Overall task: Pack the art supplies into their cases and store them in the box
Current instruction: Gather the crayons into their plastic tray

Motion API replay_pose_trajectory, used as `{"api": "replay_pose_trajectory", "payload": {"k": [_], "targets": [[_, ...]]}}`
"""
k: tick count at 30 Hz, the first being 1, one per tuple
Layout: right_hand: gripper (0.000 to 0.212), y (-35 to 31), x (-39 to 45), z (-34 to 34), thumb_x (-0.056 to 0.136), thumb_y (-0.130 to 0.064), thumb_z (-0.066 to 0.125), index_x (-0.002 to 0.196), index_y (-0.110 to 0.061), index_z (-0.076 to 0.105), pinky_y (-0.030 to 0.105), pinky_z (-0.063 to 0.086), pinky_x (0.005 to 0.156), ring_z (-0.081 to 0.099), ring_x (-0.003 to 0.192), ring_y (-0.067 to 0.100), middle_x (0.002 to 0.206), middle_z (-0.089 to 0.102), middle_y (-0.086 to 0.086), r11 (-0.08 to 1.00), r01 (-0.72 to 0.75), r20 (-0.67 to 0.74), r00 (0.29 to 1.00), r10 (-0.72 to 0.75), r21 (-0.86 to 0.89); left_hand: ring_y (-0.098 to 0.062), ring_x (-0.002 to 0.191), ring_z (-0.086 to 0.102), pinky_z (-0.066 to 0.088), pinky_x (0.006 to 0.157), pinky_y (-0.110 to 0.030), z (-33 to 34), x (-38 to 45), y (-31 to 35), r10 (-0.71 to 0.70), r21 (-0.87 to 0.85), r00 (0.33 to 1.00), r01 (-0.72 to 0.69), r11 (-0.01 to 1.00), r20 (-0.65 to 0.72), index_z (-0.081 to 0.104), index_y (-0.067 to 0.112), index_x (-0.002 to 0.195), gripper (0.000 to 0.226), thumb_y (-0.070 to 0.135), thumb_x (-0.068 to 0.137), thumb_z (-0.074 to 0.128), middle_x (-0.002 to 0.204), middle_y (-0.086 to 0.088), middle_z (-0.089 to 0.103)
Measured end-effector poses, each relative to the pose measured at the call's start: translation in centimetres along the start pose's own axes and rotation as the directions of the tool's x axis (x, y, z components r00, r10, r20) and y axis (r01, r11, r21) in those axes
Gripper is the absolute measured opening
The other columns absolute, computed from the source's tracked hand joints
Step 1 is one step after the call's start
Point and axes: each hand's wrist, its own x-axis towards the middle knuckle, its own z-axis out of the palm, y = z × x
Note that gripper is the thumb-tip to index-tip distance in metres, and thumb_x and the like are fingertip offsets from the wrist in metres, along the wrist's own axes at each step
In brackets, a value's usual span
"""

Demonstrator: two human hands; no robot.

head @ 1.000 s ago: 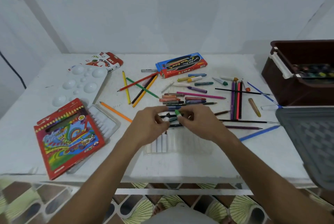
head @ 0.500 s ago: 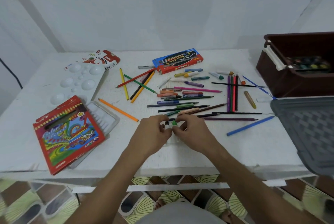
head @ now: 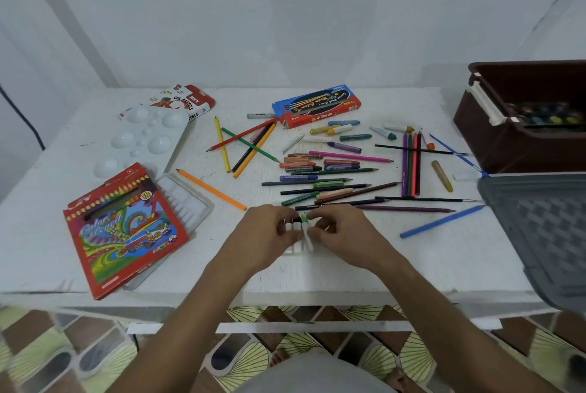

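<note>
pencil case (head: 123, 234): lower left of frame, flat red card box, lying on a white tray; light, bendable, best taken by the edges.
palette (head: 142, 138): upper left, white plastic, rigid, partly over the pastel box (head: 187, 99).
left hand (head: 266, 234): lower centre, palm down, forearm in from the bottom edge; fingertips curled in, pinching the white markers (head: 301, 234).
markers: centre, just under both hands, a few white barrels side by side in a clear tray that is mostly hidden; one green cap is seen between the fingertips. Judged light, stiff, smooth and prone to roll; best pinched mid-barrel and pressed straight down into a slot.
right hand (head: 342, 234): mirrors the left hand, fingers curled onto the same markers; which marker is held by which hand cannot be told.
loose pencils (head: 333, 177): centre, scattered above the hands with crayons and brushes, not yet packed; thin, stiff, tips fragile.
blue case (head: 317, 105): upper centre, closed.
box (head: 520, 145): right edge, brown, open, a paint set already inside.
grey lid (head: 539, 234): lower right, overhanging the table (head: 412, 265) edge.
</note>
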Motion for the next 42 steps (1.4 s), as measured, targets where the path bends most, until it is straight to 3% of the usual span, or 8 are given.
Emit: {"api": "replay_pose_trajectory", "payload": {"k": [3,8,14,23,29,33,38,42], "targets": [[0.036,0.0,0.0,0.1,0.088,-0.024,0.064,0.124,-0.022,0.061,0.016,0.048,0.074,0.061,0.083,0.005,0.098,0.068,-0.006,1.000,0.020,0.053,0.998,-0.020,0.005,-0.014,0.074,0.056,0.042,0.064,-0.024,-0.3,0.1,-0.2,0.019,0.008,0.999,-0.019,1.000,0.043,0.065,0.027,0.116,0.029,0.033,0.087,0.064,0.083,-0.001,0.060],[0.032,0.1,0.0,0.6,0.089,-0.026,0.062,0.121,-0.022,0.064,0.005,0.034,0.065,0.050,0.073,0.001,0.098,0.060,-0.006,0.988,0.077,0.005,0.997,-0.077,-0.130,-0.015,0.078,0.056,0.044,0.069,-0.027,-0.3,0.4,-0.7,0.041,0.036,0.997,-0.043,0.998,0.059,0.062,0.031,0.122,0.036,0.032,0.086,0.067,0.087,-0.002,0.059],[0.035,-0.2,-0.1,0.6,0.088,-0.037,0.062,0.120,-0.022,0.064,0.021,0.036,0.074,0.044,0.083,0.007,0.106,0.053,-0.003,0.976,0.100,0.004,0.995,-0.101,-0.193,-0.011,0.072,0.052,0.046,0.066,-0.027,0.1,0.6,-0.9,0.071,0.111,0.997,-0.075,0.991,0.043,0.061,0.031,0.125,0.039,0.041,0.087,0.063,0.083,0.002,0.052],[0.034,-0.1,0.7,0.9,0.084,-0.029,0.069,0.116,-0.021,0.063,0.021,0.035,0.076,0.042,0.085,0.007,0.104,0.050,-0.008,0.962,0.052,-0.002,0.999,-0.054,-0.268,-0.014,0.076,0.046,0.038,0.065,-0.027,0.2,1.0,-1.6,0.083,0.181,0.994,-0.094,0.979,0.072,0.062,0.032,0.123,0.040,0.044,0.085,0.063,0.085,0.001,0.047],[0.035,0.5,0.2,0.9,0.087,-0.028,0.065,0.121,-0.021,0.063,0.016,0.034,0.075,0.043,0.085,0.007,0.099,0.048,-0.008,0.958,0.151,0.004,0.988,-0.155,-0.244,-0.013,0.076,0.050,0.041,0.063,-0.028,0.0,1.0,-1.9,0.119,0.130,0.990,-0.128,0.983,0.076,0.067,0.031,0.111,0.031,0.046,0.084,0.063,0.083,0.004,0.050],[0.039,0.9,0.1,0.4,0.089,-0.036,0.061,0.126,-0.026,0.059,0.015,0.032,0.070,0.040,0.081,0.002,0.100,0.046,-0.007,0.952,0.174,0.055,0.985,-0.166,-0.252,-0.009,0.075,0.048,0.037,0.064,-0.024,-0.1,1.1,-1.9,0.111,0.098,0.990,-0.120,0.988,0.085,0.064,0.030,0.115,0.035,0.043,0.083,0.065,0.088,0.005,0.052],[0.037,0.8,0.1,-0.7,0.086,-0.036,0.064,0.123,-0.028,0.060,0.015,0.036,0.070,0.041,0.076,0.000,0.101,0.050,-0.009,0.960,0.189,0.082,0.981,-0.176,-0.207,-0.008,0.078,0.055,0.047,0.069,-0.023,-1.6,2.0,-1.7,0.044,0.055,0.987,-0.053,0.997,0.157,0.063,0.031,0.115,0.037,0.048,0.083,0.065,0.090,0.006,0.058],[0.028,0.4,1.9,-3.9,0.087,-0.032,0.064,0.114,-0.024,0.064,0.009,0.038,0.064,0.049,0.077,-0.001,0.098,0.057,-0.010,0.966,0.185,-0.004,0.982,-0.188,-0.180,-0.005,0.079,0.053,0.039,0.064,-0.016,-3.5,5.5,-1.2,0.061,0.082,0.995,-0.067,0.994,0.077,0.063,0.025,0.117,0.035,0.043,0.087,0.063,0.091,0.008,0.058]]}}
